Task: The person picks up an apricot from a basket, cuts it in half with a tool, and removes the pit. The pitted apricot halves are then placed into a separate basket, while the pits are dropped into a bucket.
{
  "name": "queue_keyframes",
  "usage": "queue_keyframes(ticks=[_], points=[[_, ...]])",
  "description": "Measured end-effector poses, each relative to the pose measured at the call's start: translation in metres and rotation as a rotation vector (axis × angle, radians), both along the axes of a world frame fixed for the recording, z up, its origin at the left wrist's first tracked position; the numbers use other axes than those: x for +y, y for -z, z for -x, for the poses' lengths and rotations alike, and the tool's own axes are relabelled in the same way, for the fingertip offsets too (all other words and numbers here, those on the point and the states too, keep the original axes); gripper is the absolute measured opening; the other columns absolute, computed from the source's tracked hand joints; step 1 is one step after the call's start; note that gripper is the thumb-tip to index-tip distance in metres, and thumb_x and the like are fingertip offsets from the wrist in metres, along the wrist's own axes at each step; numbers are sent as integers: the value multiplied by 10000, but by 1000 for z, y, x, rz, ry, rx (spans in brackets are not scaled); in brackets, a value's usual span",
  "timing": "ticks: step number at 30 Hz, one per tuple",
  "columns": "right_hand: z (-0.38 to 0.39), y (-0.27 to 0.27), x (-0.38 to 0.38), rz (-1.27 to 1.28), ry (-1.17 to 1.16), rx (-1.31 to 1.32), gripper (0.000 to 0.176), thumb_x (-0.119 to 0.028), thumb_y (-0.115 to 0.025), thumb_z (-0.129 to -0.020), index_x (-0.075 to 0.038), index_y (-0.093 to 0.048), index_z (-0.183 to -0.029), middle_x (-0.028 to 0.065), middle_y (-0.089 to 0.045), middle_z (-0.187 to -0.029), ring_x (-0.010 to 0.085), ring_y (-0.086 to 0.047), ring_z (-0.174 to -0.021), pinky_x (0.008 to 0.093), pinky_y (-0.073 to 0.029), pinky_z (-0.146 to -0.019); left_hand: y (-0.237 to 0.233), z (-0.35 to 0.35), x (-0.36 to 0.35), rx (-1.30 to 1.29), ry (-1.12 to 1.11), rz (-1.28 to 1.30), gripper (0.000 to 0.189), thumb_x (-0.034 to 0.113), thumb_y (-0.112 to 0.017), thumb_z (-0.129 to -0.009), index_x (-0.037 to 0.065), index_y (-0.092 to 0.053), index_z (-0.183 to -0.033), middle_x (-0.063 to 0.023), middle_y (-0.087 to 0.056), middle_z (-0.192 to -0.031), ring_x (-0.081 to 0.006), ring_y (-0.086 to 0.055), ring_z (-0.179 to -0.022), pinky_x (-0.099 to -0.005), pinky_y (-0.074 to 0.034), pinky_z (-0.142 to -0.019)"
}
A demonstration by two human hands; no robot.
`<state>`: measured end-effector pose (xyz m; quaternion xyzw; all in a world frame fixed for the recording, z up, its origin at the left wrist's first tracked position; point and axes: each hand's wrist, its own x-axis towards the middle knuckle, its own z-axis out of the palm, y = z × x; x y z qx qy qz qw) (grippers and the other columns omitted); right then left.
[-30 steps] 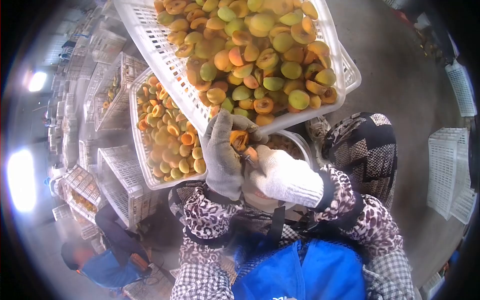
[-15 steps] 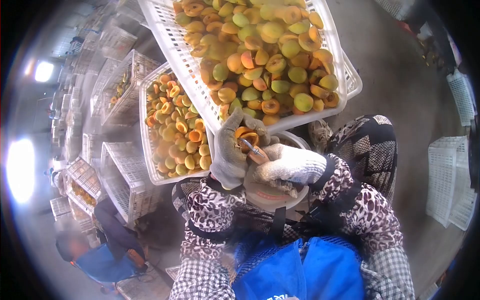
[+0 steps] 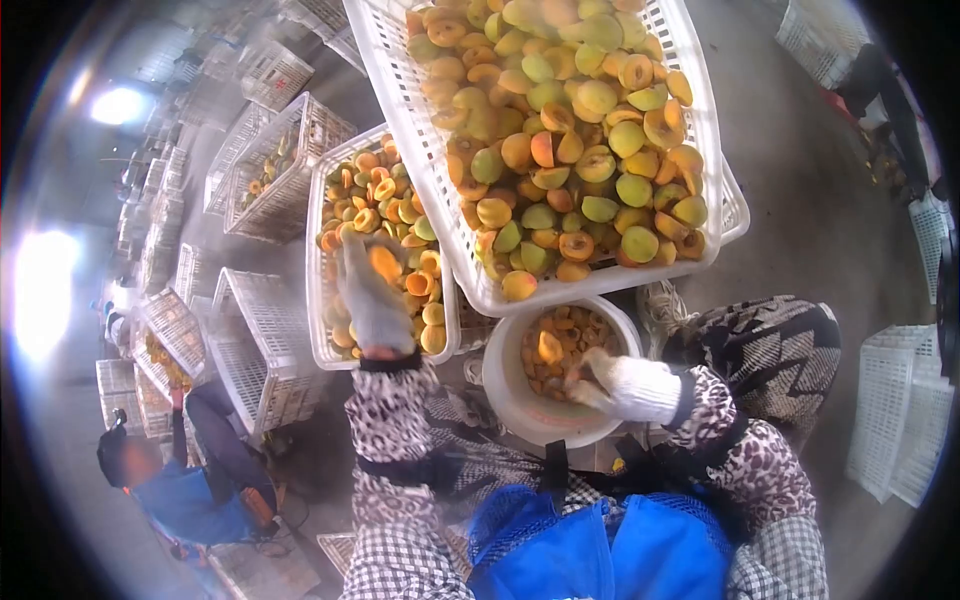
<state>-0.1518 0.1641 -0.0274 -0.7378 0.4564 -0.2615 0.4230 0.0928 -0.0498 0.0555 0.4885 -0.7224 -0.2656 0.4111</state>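
Observation:
My left hand (image 3: 376,305), in a grey glove smeared by motion, is over the left crate (image 3: 318,300) of apricot halves. An orange apricot half (image 3: 385,265) shows at its fingers; whether it is gripped is unclear. Over the right side of a white bucket (image 3: 497,375) is my right hand (image 3: 625,388), in a pale glove with curled fingers. What it holds is too blurred to make out. A yellow-orange piece (image 3: 550,347) is above the small brown and orange pieces in the bucket. Green and orange apricot halves (image 3: 597,208) fill the large upper crate (image 3: 470,285).
More white crates (image 3: 265,375) stand at the left, some with fruit. A person in blue (image 3: 190,500) sits at the lower left. Stacked crates (image 3: 885,410) stand at the right. A patterned trouser leg and a shoe (image 3: 662,312) are beside the bucket.
My left hand has moved left from the front of the upper crate to the left crate. My right hand has parted from it and moved right and down over the bucket, whose contents now show.

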Motion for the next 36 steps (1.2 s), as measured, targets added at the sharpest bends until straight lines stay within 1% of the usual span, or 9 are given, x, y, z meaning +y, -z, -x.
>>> queue_keyframes(ticks=[3, 5, 7, 10, 16, 18, 22, 34, 36], points=[[1, -3, -5, 32, 142, 451, 197, -190, -578, -877, -27, -527, -974, 185, -633, -895, 338, -645, -687, 428, -524, -570, -3, 17, -43, 13, -484, 88, 314, 307, -515, -980, -2, -560, -1019, -117, -612, -839, -271, -586, -905, -422, -461, -881], [8, -1, 3, 85, 284, 606, 206, -159, -598, -816, -40, -541, -974, 173, -574, -828, 344, -618, -668, 450, -504, -535, -15, 31, -37, -441, -519, 736, 230, 198, -633, -898, 20, -582, -1034, -95, -623, -893, -243, -562, -952, -400, -455, -857], [8, -8, 4, 78, 351, 565, 218, -170, -604, -813, -42, -545, -980, 181, -573, -851, 347, -620, -688, 451, -504, -537, -13, 54, -27, -422, -11, 632, 256, 138, -718, -779, 75, -612, -1004, -70, -628, -899, -241, -573, -913, -400, -458, -806], [10, -16, 8, 109, 419, 521, 235, -189, -603, -833, -42, -551, -1009, 193, -596, -851, 366, -627, -682, 453, -515, -552, 26, 112, -8, -1089, 42, 538, 321, 415, -586, -840, 135, -591, -997, -78, -591, -898, -258, -575, -842, -420, -461, -773], [4, -51, 4, 28, 611, 143, 280, -229, -580, -911, -24, -552, -1099, 211, -659, -857, 390, -653, -727, 438, -533, -640, 56, 120, -18, -1225, -20, 276, 224, 172, -564, -847, 120, -554, -1064, -113, -544, -1040, -284, -583, -891, -397, -492, -739], [0, -63, -1, -4, 691, 5, 287, -218, -589, -915, -20, -556, -1120, 213, -661, -894, 380, -660, -768, 422, -534, -671, 62, 107, -26, -645, -29, 206, 345, 65, -617, -790, 125, -543, -1122, -141, -559, -1018, -280, -596, -899, -386, -503, -754], [0, -89, -19, 165, 781, -274, 309, -191, -620, -903, -7, -564, -1145, 143, -662, -953, 272, -669, -790, 334, -534, -704, -21, 99, 13, 788, 337, -870, 365, 35, -668, -823, -13, -521, -1154, -94, -585, -1091, -221, -609, -983, -327, -520, -873], [-17, -119, -43, -42, 649, -81, 281, -232, -603, -902, -6, -551, -1061, 210, -625, -773, 370, -634, -694, 411, -510, -592, -42, 117, 64, 1023, 358, -1042, 381, 335, -455, -988, 3, -526, -1160, -165, -600, -1058, -318, -623, -992, -447, -531, -901], [-20, -121, -44, 206, 736, -38, 195, -222, -611, -916, -48, -559, -986, 105, -578, -686, 248, -604, -571, 329, -469, -497, -42, 115, 67, 1014, 296, -1013, 383, 345, -436, -996, 5, -533, -1143, -165, -605, -1050, -318, -623, -988, -433, -529, -901]])
